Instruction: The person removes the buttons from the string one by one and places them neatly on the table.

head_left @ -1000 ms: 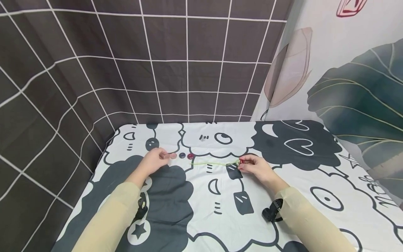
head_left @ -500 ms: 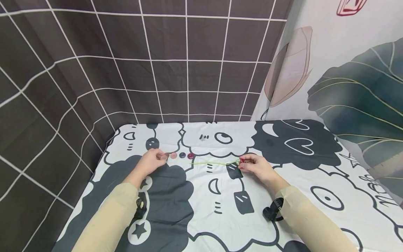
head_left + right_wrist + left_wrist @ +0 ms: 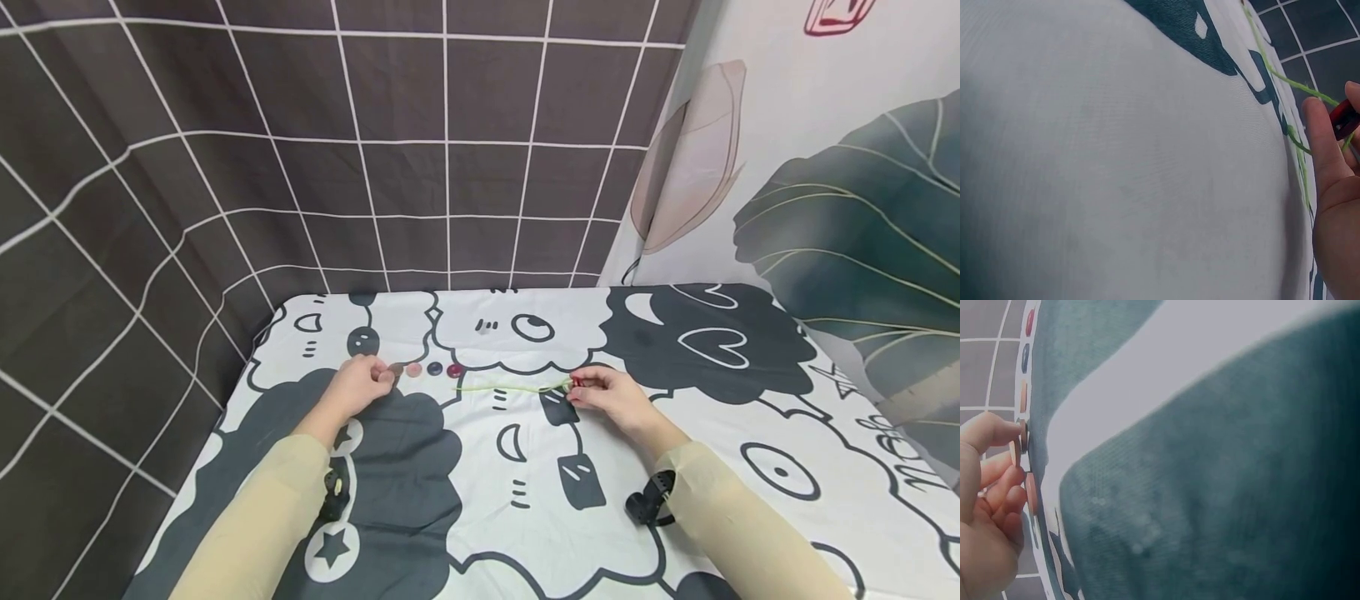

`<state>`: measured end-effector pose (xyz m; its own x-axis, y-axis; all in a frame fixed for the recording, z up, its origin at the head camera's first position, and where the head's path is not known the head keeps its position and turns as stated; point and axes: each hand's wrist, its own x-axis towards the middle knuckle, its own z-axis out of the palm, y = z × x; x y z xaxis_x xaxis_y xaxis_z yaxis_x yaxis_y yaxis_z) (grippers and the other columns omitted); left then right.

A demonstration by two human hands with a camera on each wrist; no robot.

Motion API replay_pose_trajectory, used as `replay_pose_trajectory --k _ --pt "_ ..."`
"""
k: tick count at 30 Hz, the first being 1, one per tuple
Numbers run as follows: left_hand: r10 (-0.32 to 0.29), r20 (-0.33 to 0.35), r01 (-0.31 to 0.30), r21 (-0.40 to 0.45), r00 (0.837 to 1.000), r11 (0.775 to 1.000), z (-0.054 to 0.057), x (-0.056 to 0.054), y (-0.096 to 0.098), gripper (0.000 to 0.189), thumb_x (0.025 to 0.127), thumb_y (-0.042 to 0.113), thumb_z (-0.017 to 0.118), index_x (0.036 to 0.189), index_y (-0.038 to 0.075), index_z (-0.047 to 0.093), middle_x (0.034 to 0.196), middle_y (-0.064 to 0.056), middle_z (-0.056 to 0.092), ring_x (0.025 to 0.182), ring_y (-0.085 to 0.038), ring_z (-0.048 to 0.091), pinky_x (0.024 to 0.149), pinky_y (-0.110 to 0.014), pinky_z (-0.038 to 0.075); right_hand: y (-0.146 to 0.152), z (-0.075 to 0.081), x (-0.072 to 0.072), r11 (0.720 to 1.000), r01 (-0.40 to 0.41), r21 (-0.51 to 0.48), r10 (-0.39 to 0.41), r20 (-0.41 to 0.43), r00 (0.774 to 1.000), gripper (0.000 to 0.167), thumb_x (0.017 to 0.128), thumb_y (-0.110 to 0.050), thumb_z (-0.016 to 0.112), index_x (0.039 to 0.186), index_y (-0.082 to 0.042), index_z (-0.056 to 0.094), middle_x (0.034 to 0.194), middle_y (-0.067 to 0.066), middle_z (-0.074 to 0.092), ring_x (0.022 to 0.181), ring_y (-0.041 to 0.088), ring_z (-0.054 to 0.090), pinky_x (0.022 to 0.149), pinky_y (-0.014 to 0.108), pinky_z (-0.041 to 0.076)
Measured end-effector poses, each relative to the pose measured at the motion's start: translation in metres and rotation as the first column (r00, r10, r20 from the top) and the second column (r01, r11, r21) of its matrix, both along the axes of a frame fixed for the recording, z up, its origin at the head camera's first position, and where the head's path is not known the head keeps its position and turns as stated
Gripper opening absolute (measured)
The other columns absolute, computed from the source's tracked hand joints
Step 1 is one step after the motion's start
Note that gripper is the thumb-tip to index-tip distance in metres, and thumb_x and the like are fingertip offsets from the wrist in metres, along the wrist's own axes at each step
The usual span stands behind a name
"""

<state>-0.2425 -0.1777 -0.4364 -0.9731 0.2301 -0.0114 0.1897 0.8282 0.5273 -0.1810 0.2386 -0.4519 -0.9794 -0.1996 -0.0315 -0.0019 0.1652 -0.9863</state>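
Note:
My left hand (image 3: 358, 387) is at the left end of a row of round buttons. In the left wrist view its thumb and finger pinch a light tan button (image 3: 1015, 453). A brown button (image 3: 396, 368) lies just beyond the fingertips, then a peach button (image 3: 414, 369), a dark blue button (image 3: 435, 368) and a dark red button (image 3: 454, 370). A pinkish button (image 3: 1030, 494) stands beside the curled fingers. My right hand (image 3: 611, 398) pinches a red button (image 3: 1344, 119); green string (image 3: 502, 388) is at it and trails left over the cloth.
The patterned black-and-white cloth (image 3: 517, 517) covers the surface beneath both hands. A dark gridded curtain (image 3: 480, 183) rises behind and at the left. At the right hangs a leaf-printed curtain (image 3: 862, 217).
My left hand has drawn slightly left, and the brown button now shows beside the peach one. The right hand and green string have hardly moved.

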Motion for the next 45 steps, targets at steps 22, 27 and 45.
replay_pose_trajectory --k 22,27,45 --pt "0.003 -0.029 -0.006 -0.107 1.0 0.994 0.002 0.0 0.005 0.011 0.078 0.025 0.063 0.076 0.014 0.064 0.079 -0.001 0.056 0.077 -0.023 0.048 0.076 -0.046 0.036 0.0 -0.002 0.001 0.999 0.032 0.017 -0.032 0.002 0.999 0.037 0.085 0.001 0.062 0.116 0.017 0.05 0.099 0.021 0.062 0.084 0.02 0.067 0.077 0.032 0.054" --pt "0.0 -0.023 -0.003 -0.112 1.0 0.994 0.003 0.0 0.007 0.014 0.078 0.026 0.064 0.081 0.012 0.065 0.083 -0.003 0.057 0.08 -0.024 0.049 0.078 -0.047 0.036 0.001 -0.002 0.001 1.0 0.024 0.018 -0.024 -0.004 1.0 0.038 0.086 0.0 0.062 0.116 0.018 0.049 0.099 0.022 0.062 0.085 0.021 0.067 0.077 0.031 0.053" --pt "-0.062 0.009 0.062 0.039 0.998 0.997 0.005 0.001 0.019 0.031 0.085 0.029 0.065 0.103 0.003 0.063 0.089 -0.007 0.06 0.082 -0.023 0.055 0.077 -0.042 0.046 0.0 0.0 0.001 1.0 0.012 0.01 -0.012 0.004 1.0 0.039 0.085 0.001 0.062 0.116 0.019 0.047 0.099 0.023 0.063 0.084 0.018 0.067 0.077 0.029 0.053"
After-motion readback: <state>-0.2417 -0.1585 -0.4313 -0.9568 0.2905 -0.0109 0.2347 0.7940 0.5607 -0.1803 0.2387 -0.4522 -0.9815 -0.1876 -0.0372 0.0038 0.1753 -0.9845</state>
